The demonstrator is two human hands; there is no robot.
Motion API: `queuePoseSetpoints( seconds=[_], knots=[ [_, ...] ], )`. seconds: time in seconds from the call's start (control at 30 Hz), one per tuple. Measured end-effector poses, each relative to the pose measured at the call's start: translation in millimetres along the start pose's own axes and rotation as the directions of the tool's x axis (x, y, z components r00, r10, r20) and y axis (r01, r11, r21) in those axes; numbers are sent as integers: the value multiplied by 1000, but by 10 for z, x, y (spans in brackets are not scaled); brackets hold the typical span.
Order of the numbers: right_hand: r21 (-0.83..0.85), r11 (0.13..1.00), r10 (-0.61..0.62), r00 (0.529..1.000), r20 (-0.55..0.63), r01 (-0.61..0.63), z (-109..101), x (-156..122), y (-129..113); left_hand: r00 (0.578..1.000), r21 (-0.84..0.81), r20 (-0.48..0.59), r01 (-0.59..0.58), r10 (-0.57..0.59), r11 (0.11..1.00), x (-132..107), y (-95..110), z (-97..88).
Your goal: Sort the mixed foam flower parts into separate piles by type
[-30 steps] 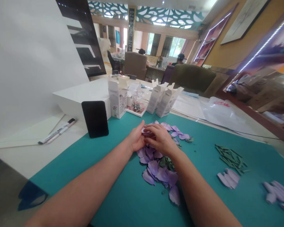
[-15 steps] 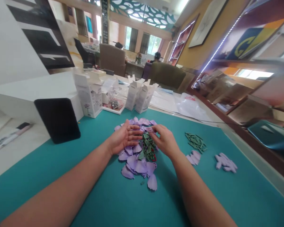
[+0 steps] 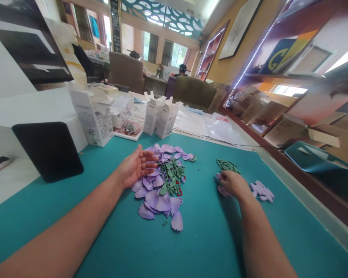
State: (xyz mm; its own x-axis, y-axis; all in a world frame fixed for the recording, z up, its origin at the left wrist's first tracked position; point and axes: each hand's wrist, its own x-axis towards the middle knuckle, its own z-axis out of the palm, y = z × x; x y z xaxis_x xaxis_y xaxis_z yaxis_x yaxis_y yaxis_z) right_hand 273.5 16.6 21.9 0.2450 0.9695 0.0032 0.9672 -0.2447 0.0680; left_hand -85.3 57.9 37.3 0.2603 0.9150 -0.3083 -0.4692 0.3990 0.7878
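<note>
A heap of purple petals (image 3: pixel 156 199) lies on the teal mat (image 3: pixel 197 235), with green leaf pieces (image 3: pixel 169 178) and a bit of red mixed in. My left hand (image 3: pixel 136 166) rests open, palm up, on the heap's left edge. Over to the right, my right hand (image 3: pixel 234 183) is curled over a small group of purple petals (image 3: pixel 222 190), and a purple petal shows at its fingertips. Just beyond it lies a bundle of green sticks (image 3: pixel 226 165). Another small cluster of pale purple petals (image 3: pixel 261 190) sits to the right of that hand.
A black slab (image 3: pixel 48 150) leans against a white box at the left. Open white cartons (image 3: pixel 94 117) (image 3: pixel 162 114) and a tray of small bags (image 3: pixel 130 129) line the mat's far edge. Clear plastic sheets (image 3: pixel 214 129) lie beyond. Shelves and a teal tray (image 3: pixel 313 156) stand right. A person sits far back.
My right hand has left the big petal heap and moved right to the small group of petals. My left hand has opened and stayed at the heap. The view has turned rightward.
</note>
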Motion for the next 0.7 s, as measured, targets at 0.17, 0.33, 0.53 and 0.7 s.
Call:
queuePoseSetpoints(
  seconds=[0.17,0.33,0.53,0.7],
  knots=[
    [-13,1000,-2,1000,31,2,5,0,39,1000,-14,-2,-12,12,1000,7,10,-26],
    [47,994,-88,984,-157,97,-54,72,-69,999,-31,-32,-22,21,999,21,-20,-34],
    [70,924,-352,907,-229,376,-184,354,-807,973,-23,-169,-164,158,986,79,-30,-97],
    [44,866,-475,846,-245,499,-248,638,-1497,932,54,-229,-275,280,960,149,-44,-190]
  ],
)
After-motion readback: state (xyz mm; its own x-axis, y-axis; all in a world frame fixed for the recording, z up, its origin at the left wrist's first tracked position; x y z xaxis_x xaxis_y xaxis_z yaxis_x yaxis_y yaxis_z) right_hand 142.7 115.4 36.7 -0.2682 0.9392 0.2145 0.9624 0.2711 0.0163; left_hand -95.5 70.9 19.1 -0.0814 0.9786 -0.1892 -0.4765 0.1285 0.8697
